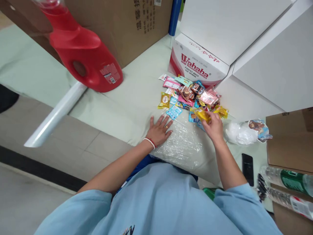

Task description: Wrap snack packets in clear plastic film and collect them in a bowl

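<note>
My left hand (158, 131) lies flat with its fingers spread, touching the edge of a clear plastic sheet or bag (181, 143) on the pale green tabletop. Just beyond its fingertips is a light blue snack packet (174, 112). My right hand (214, 126) pinches a yellow snack packet (201, 114) at the near side of a heap of small wrapped snacks (187, 93). Another yellow packet (164, 100) lies at the heap's left. A blue packet (193, 117) sits partly under the one I hold.
Behind the heap stands a Wahaha water carton (195, 62) beside large white boxes (234, 29). A red jug (85, 55) and a white roll (56, 114) are at left. At right are a white plastic bundle (241, 132), a phone (247, 169) and plastic bottles (293, 181).
</note>
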Action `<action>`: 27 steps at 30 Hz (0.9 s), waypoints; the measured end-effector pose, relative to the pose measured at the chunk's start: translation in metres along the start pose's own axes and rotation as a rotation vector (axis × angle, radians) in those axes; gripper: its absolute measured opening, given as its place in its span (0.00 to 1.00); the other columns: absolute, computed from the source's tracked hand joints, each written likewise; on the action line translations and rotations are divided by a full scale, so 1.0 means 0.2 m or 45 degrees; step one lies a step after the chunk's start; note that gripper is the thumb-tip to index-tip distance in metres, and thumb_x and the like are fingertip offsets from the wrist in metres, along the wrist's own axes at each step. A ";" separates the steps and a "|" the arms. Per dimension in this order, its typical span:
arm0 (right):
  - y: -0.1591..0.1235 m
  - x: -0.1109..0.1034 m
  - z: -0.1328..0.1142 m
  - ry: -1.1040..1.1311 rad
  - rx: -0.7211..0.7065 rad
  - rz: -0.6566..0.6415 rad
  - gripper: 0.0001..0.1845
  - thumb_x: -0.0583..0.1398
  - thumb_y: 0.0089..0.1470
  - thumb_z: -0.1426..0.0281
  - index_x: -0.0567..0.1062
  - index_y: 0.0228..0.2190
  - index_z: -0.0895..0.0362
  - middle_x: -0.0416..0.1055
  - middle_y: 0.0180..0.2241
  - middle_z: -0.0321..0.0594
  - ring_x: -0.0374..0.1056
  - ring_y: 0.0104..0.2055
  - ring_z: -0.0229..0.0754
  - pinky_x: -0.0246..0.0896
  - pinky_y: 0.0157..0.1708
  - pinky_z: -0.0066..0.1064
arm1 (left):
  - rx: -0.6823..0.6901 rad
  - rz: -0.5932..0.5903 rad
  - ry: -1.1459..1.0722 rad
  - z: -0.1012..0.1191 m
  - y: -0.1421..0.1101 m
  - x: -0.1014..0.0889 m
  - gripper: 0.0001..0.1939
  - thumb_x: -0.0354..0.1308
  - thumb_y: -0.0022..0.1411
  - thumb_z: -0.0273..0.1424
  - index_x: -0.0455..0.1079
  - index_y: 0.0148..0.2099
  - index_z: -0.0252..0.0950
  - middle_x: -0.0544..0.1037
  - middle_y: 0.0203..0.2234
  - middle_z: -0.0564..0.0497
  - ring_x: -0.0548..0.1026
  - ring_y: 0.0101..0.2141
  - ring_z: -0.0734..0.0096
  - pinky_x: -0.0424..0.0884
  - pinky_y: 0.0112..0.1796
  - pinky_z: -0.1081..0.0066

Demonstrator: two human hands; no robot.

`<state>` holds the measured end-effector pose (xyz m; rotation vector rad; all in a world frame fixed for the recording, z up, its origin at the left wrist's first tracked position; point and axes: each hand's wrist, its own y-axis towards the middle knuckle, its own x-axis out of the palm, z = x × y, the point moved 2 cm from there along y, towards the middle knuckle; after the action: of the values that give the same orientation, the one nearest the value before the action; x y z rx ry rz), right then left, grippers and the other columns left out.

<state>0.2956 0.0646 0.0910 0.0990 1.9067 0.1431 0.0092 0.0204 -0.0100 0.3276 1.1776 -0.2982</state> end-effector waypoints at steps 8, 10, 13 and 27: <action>-0.46 0.17 -0.10 0.376 -0.479 -0.507 0.24 0.59 0.65 0.63 0.71 0.60 0.50 0.69 0.60 0.49 0.72 0.55 0.48 0.73 0.49 0.40 | -0.016 -0.021 -0.011 0.00 0.00 -0.01 0.28 0.43 0.77 0.44 0.59 0.74 0.47 0.55 0.74 0.46 0.49 0.74 0.49 0.28 0.67 0.29; -0.40 0.17 -0.08 0.314 -0.438 -0.486 0.22 0.59 0.66 0.59 0.73 0.59 0.51 0.70 0.59 0.49 0.71 0.57 0.49 0.72 0.52 0.41 | -0.018 -0.022 -0.010 0.00 0.00 -0.01 0.28 0.43 0.77 0.44 0.58 0.74 0.47 0.55 0.74 0.46 0.49 0.74 0.49 0.27 0.67 0.30; -0.18 0.09 -0.01 0.070 -0.169 -0.161 0.21 0.53 0.70 0.59 0.75 0.57 0.53 0.73 0.55 0.50 0.71 0.57 0.51 0.70 0.54 0.43 | -0.013 -0.019 -0.008 0.01 0.01 0.00 0.28 0.43 0.76 0.45 0.58 0.74 0.47 0.55 0.75 0.46 0.49 0.74 0.49 0.27 0.67 0.30; -0.03 -0.03 0.09 0.010 0.046 -0.006 0.27 0.56 0.62 0.61 0.74 0.58 0.58 0.76 0.46 0.49 0.71 0.38 0.48 0.70 0.40 0.40 | -0.006 0.023 -0.008 0.01 0.00 0.01 0.29 0.43 0.76 0.46 0.58 0.74 0.48 0.55 0.74 0.46 0.50 0.74 0.49 0.31 0.68 0.30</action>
<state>0.3149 0.0596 0.0899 0.1186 1.9180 0.1058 0.0110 0.0205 -0.0112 0.3332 1.1687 -0.2805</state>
